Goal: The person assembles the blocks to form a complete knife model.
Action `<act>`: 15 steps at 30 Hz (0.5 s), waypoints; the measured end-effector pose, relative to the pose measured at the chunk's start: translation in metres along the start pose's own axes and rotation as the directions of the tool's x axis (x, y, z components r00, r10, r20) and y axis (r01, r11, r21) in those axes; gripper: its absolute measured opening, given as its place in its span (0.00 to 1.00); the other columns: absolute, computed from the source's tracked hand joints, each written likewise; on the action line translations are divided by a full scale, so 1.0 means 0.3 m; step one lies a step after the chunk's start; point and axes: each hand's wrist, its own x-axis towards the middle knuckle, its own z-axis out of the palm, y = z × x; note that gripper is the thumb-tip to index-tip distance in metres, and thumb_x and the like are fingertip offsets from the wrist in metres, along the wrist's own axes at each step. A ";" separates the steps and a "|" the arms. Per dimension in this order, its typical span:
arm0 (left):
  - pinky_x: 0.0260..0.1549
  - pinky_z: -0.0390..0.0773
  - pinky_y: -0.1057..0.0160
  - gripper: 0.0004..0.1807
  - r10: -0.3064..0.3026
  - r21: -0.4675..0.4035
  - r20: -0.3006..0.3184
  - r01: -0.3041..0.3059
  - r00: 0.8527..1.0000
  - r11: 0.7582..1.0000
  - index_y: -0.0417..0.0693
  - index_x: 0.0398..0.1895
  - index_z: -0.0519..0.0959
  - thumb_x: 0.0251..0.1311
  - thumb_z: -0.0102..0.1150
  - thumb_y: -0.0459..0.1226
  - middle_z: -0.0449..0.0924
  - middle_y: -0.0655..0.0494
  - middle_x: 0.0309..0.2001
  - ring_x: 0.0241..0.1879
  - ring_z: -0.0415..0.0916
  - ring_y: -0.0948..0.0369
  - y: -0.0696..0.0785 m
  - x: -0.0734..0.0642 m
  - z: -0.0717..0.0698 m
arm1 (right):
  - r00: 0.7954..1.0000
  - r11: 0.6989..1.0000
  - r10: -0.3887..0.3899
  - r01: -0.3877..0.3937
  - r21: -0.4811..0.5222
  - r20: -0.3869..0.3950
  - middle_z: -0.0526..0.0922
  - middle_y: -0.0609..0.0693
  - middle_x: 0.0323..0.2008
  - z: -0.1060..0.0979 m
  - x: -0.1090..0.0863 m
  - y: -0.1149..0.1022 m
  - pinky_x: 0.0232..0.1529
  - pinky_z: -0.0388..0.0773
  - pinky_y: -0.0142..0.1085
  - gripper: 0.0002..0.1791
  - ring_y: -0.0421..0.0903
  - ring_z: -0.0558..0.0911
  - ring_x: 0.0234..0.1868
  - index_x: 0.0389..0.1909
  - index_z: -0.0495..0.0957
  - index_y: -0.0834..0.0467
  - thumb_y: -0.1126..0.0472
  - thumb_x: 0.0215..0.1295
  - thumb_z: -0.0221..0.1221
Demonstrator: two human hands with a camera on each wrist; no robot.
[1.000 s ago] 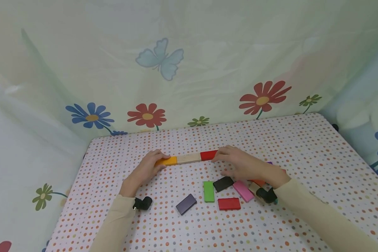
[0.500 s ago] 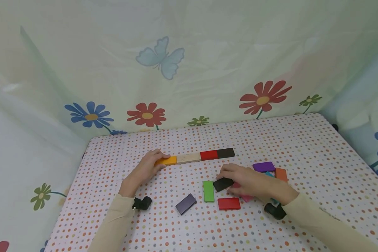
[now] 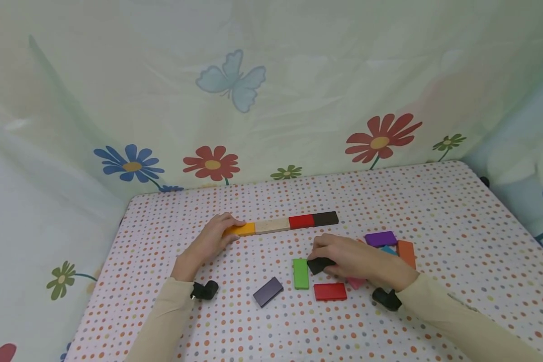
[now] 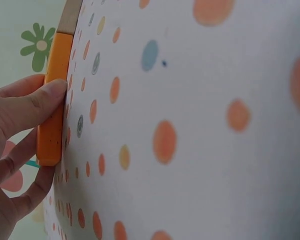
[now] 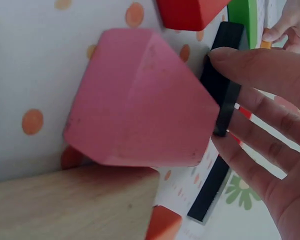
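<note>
A straight row of blocks lies end to end across the table: a yellow-orange block (image 3: 245, 230), a plain wooden block (image 3: 272, 225), a red block (image 3: 301, 221) and a dark block (image 3: 326, 218). At the row's left end my left hand (image 3: 211, 242) holds the yellow-orange block, thumb on the near side and fingers at the far side and end. Nearer me, my right hand (image 3: 350, 256) pinches a separate black block (image 3: 320, 265) between thumb and fingers. In the right wrist view that black block (image 5: 224, 75) stands beyond a large pink block (image 5: 140, 100).
Around the right hand lie a green block (image 3: 300, 274), a red block (image 3: 330, 291), a purple block (image 3: 380, 239), an orange block (image 3: 406, 254) and a partly covered blue block (image 3: 388, 250). A dark grey block (image 3: 268, 292) lies apart, on the dotted tablecloth (image 3: 235, 327).
My right hand has left the far end of the row, uncovering the dark block there, and come nearer to grip the loose black block. The left hand has stayed on the yellow-orange block.
</note>
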 end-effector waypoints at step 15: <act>0.58 0.77 0.49 0.20 0.023 -0.010 -0.012 -0.023 1.000 1.000 0.44 0.62 0.83 0.68 0.68 0.32 0.80 0.51 0.52 0.54 0.74 0.51 -0.006 -0.004 0.000 | 1.000 0.993 0.016 -0.016 0.119 0.001 0.81 0.45 0.48 0.014 -0.004 0.030 0.51 0.83 0.43 0.18 0.43 0.78 0.48 0.53 0.88 0.56 0.69 0.62 0.72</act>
